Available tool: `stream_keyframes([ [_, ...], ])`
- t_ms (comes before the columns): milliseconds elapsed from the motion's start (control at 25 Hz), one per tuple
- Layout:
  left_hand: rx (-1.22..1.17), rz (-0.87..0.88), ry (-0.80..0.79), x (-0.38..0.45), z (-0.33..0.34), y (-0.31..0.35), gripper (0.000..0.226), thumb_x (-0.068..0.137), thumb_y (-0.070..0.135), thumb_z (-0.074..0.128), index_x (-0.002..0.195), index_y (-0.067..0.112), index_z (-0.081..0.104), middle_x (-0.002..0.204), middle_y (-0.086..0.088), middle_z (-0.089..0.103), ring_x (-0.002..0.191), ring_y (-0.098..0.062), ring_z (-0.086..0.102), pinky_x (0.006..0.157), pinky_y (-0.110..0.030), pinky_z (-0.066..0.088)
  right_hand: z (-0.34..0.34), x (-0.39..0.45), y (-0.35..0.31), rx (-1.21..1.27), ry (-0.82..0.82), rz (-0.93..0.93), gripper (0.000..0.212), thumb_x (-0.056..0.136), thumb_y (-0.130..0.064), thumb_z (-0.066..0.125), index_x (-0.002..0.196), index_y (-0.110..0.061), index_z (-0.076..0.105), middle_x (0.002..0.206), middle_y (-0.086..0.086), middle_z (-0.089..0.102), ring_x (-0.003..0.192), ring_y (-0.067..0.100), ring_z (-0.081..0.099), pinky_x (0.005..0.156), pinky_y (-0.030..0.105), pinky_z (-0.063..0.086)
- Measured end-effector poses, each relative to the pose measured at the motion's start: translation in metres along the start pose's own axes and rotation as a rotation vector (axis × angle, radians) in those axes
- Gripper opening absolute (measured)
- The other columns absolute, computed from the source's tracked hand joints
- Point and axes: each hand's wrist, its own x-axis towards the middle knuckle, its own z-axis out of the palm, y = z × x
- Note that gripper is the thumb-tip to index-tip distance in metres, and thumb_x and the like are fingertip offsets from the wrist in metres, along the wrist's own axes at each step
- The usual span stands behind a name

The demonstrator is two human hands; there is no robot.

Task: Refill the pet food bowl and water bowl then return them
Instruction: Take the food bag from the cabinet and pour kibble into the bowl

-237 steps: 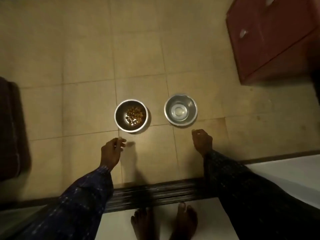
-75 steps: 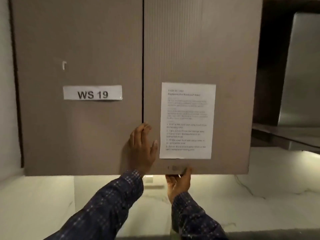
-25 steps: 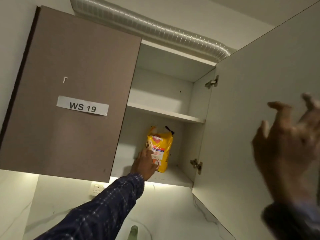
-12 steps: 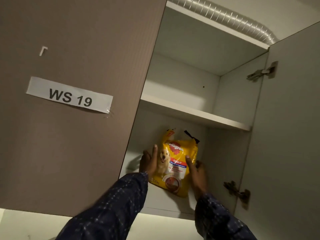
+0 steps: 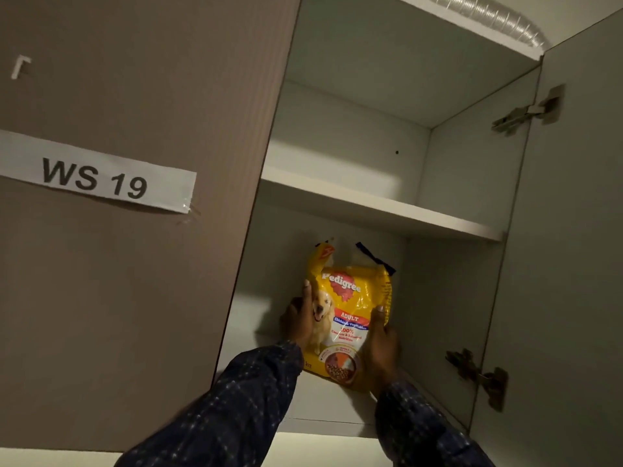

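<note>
A yellow bag of dog food stands upright on the bottom shelf of an open wall cabinet, its torn top folded over. My left hand presses against the bag's left side, thumb on its front. My right hand clasps the bag's right edge. Both hands grip the bag between them. The food bowl and water bowl are out of view.
The cabinet's right door hangs wide open on two hinges. The left door, labelled WS 19, is shut and close to my left arm. The upper shelf sits above the bag. A ribbed silver duct runs over the cabinet.
My right hand left the open door and came in to the bag's right side. My left hand went from touching the bag to holding its left side.
</note>
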Motion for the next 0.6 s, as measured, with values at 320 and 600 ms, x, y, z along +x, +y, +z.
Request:
stream_keyframes([
  [320,0.009,0.051,0.144,-0.135,-0.022,0.021,0.074,0.095,0.082,0.018,0.105,0.027,0.067,0.12,-0.005,0.071,0.102,-0.026,0.063,0.094,-0.038,0.047,-0.051,-0.103,-0.019,0.149,-0.014,-0.047,0.052,0.102,-0.068,0.044,0.096,-0.024,0.072,0.087,0.002,0.083,0.078,0.028,0.082,0.082,0.058,0.066],
  [600,-0.046,0.021,0.206,-0.255,-0.073,-0.009,0.089,0.072,0.104,0.026,0.106,0.037,0.073,0.119,0.002,0.077,0.109,-0.027,0.074,0.104,-0.055,0.056,-0.1,-0.228,-0.017,0.086,-0.02,-0.007,0.071,0.083,-0.09,0.041,0.099,-0.028,0.07,0.094,-0.002,0.081,0.081,0.022,0.081,0.082,0.05,0.067],
])
